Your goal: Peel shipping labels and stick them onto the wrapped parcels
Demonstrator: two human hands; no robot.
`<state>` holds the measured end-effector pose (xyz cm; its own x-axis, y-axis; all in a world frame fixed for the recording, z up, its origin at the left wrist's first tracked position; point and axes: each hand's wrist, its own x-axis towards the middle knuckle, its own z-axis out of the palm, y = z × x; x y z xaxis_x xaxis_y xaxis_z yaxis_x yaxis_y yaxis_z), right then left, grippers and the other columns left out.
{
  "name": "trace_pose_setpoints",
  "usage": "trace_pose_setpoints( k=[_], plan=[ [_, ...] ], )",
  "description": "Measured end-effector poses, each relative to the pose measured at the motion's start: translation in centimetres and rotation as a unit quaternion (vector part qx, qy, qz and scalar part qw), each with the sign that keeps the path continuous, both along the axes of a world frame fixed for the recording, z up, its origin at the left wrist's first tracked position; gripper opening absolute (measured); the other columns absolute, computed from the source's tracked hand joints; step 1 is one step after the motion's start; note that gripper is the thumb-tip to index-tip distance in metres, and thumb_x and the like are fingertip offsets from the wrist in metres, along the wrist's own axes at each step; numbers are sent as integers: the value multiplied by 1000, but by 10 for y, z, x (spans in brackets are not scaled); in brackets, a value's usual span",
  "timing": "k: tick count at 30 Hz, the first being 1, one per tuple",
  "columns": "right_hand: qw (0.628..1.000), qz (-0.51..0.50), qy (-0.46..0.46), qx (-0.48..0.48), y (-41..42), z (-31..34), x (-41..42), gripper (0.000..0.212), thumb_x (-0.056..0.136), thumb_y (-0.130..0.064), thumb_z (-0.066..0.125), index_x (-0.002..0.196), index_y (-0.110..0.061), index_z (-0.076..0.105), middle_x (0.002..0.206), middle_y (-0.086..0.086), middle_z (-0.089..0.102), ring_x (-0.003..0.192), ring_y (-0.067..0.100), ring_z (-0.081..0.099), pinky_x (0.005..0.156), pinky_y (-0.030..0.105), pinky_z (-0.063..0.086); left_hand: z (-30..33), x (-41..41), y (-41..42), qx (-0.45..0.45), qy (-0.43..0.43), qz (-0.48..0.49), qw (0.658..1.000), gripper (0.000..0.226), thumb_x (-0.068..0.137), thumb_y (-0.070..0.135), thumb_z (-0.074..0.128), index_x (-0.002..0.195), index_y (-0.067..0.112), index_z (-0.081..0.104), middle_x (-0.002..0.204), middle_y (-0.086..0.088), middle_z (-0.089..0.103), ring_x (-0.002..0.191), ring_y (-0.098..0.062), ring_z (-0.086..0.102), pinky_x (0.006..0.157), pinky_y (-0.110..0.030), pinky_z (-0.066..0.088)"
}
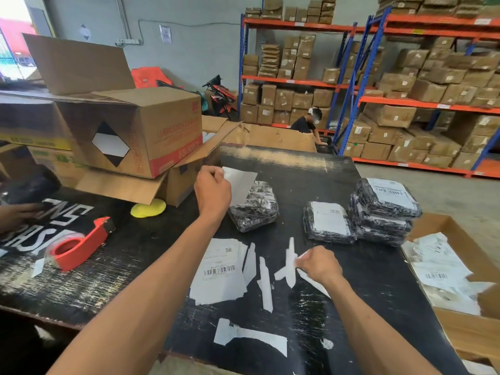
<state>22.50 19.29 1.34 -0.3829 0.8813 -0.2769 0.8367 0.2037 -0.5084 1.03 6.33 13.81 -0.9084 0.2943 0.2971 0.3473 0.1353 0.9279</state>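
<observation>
My left hand (pixel 213 191) pinches the top corner of a white label (pixel 241 184), held blank side up over a black plastic-wrapped parcel (pixel 254 209) on the black table (pixel 151 247). Down on the table, my right hand (pixel 319 263) pinches a thin white backing strip (pixel 311 280) among other peeled strips (pixel 290 262). A stack of printed shipping labels (pixel 219 272) lies between my arms. To the right, one labelled parcel (pixel 328 221) lies flat beside a pile of labelled parcels (pixel 384 209).
A red tape dispenser (pixel 81 243) and a yellow disc (pixel 148 208) lie at the left, in front of stacked cardboard boxes (pixel 135 131). An open carton with label waste (pixel 449 277) stands at the right edge. Another person's hand (pixel 16 216) rests far left. Shelving with boxes fills the background.
</observation>
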Motion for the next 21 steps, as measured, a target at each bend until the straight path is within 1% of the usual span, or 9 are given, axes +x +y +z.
trace_pose_setpoints(
  k=[1, 3, 5, 8, 11, 13, 16, 19, 21],
  plan=[
    [1000, -3, -4, 10, -4, 6, -1, 36, 78, -42, 76, 56, -18, 63, 69, 3, 67, 67, 28, 63, 65, 30, 49, -2, 2, 1, -2, 4, -5, 1000, 13, 103, 13, 46, 96, 17, 57, 102, 1, 59, 98, -17, 54, 82, -31, 41],
    [999, -2, 14, 29, -8, 13, -2, 55, 84, -60, 71, 54, -17, 57, 60, 0, 61, 63, 25, 61, 63, 32, 47, -8, 8, 2, 1, 17, -15, 1000, 13, 103, 15, 47, 96, 17, 58, 103, 0, 61, 99, -17, 56, 84, -31, 43],
    [994, -2, 106, -1, -12, 24, -8, 57, 92, -63, 59, 60, -16, 63, 58, 0, 60, 62, 22, 62, 68, 37, 52, -14, 15, 4, 5, 45, -31, 998, 13, 102, 14, 48, 95, 15, 59, 102, 0, 61, 96, -15, 57, 85, -31, 45],
    [930, -69, 314, -180, -14, 46, -20, 55, 97, -60, 56, 92, -8, 74, 80, 5, 71, 65, 17, 63, 61, 30, 54, -33, 33, 11, 10, 144, -91, 985, 12, 101, 13, 50, 93, 12, 59, 96, -1, 60, 87, -14, 56, 80, -32, 47],
    [871, -100, 382, -292, -6, 63, -34, 62, 92, -67, 58, 103, -7, 72, 95, 8, 75, 74, 20, 68, 58, 29, 55, -56, 51, 21, -15, 273, -183, 944, 9, 101, 13, 52, 96, 10, 59, 93, -2, 57, 82, -17, 54, 74, -37, 48],
    [859, -113, 397, -302, 5, 69, -40, 51, 92, -54, 64, 107, -6, 71, 93, 8, 73, 71, 19, 66, 58, 28, 54, -67, 60, 26, -47, 347, -233, 907, 8, 101, 12, 52, 100, 8, 59, 95, -5, 55, 80, -23, 55, 70, -41, 48],
    [859, -123, 415, -275, 20, 71, -44, 22, 94, -24, 63, 106, -7, 68, 88, 7, 70, 67, 17, 64, 55, 26, 52, -75, 62, 35, -61, 419, -265, 866, 9, 99, 13, 55, 100, 7, 62, 97, -6, 56, 82, -23, 55, 72, -38, 49],
    [855, -126, 435, -254, 34, 72, -48, 11, 96, -15, 60, 100, -9, 67, 89, 8, 70, 66, 15, 64, 56, 26, 51, -80, 55, 39, -71, 384, -304, 869, 17, 98, 24, 57, 105, 12, 66, 107, -1, 56, 96, -17, 55, 87, -32, 47],
    [854, -105, 448, -242, 41, 72, -54, 16, 99, -15, 57, 106, -7, 70, 92, 7, 76, 65, 12, 67, 59, 25, 52, -81, 47, 40, -60, 320, -300, 897, 30, 99, 37, 54, 114, 13, 67, 116, 0, 54, 108, -15, 54, 97, -30, 43]
  ],
)
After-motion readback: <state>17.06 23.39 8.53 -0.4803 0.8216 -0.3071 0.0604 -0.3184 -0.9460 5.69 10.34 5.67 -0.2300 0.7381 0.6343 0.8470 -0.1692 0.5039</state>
